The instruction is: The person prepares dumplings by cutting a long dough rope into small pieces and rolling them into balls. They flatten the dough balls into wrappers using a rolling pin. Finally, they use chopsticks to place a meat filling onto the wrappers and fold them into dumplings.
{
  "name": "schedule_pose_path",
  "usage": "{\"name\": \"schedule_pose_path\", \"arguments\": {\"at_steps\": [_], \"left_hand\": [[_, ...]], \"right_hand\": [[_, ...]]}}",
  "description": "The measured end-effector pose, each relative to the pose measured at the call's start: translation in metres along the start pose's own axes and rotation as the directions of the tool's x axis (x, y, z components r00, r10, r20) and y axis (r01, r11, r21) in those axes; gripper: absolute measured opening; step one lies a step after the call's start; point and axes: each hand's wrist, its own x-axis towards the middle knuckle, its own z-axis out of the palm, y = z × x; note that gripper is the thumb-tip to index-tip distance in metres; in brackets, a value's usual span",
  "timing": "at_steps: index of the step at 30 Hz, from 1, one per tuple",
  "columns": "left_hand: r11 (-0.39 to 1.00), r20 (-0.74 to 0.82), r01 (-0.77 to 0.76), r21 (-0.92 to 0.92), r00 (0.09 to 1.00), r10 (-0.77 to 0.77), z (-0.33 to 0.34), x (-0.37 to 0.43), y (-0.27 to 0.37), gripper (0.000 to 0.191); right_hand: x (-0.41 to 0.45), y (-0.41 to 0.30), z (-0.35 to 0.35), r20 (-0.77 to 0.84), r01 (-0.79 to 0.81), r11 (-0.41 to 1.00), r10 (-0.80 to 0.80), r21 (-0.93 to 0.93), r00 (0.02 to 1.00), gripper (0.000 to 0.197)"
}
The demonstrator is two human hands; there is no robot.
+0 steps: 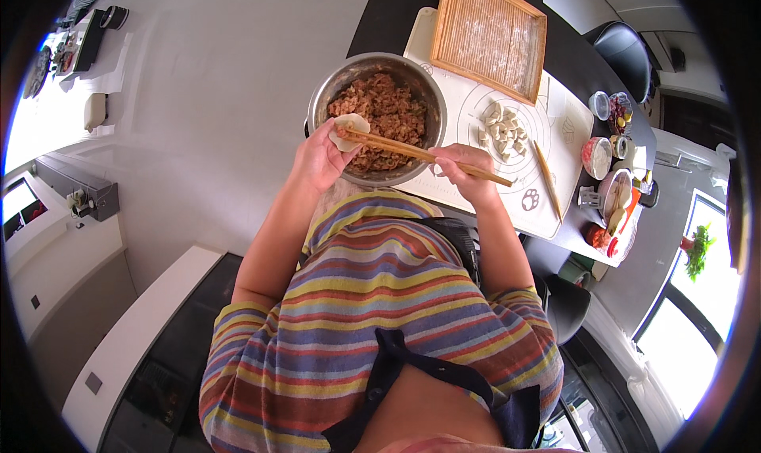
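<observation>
My left hand [319, 159] holds a round dough wrapper [353, 123] at the left rim of a steel pot [437, 90]. Minced meat filling [386, 105] fills much of the pot's bottom. In my right hand [469, 170] is a pair of wooden chopsticks [404, 148], reaching left across the pot. Their tips touch the wrapper, where a small lump of filling [343, 132] sits. To the right of the pot, a pile of small cut dough pieces [504, 132] lies on a white pastry mat [469, 185] with printed circles. A slim wooden rolling pin [547, 181] rests beside that pile.
A flour-dusted wooden slatted tray [487, 37] overlaps the mat's far edge. Along the dark table's right side stand a bowl of white powder [596, 157], a larger bowl with utensils [615, 194] and several small containers. Black chairs [621, 54] flank the table.
</observation>
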Motion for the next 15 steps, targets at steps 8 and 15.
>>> {"name": "schedule_pose_path", "arguments": {"at_steps": [8,15], "left_hand": [[1.000,0.054,0.006,0.002,0.998,-0.007,0.002,-0.004,0.000,0.037],[0.999,-0.010,0.021,0.027,1.000,-0.021,-0.004,-0.001,-0.001,0.034]], "right_hand": [[0.004,-0.016,-0.008,0.076,0.257,0.964,-0.251,-0.070,0.965,0.014],[0.004,-0.034,-0.013,0.146,0.272,0.943,-0.247,-0.190,0.958,0.017]]}}
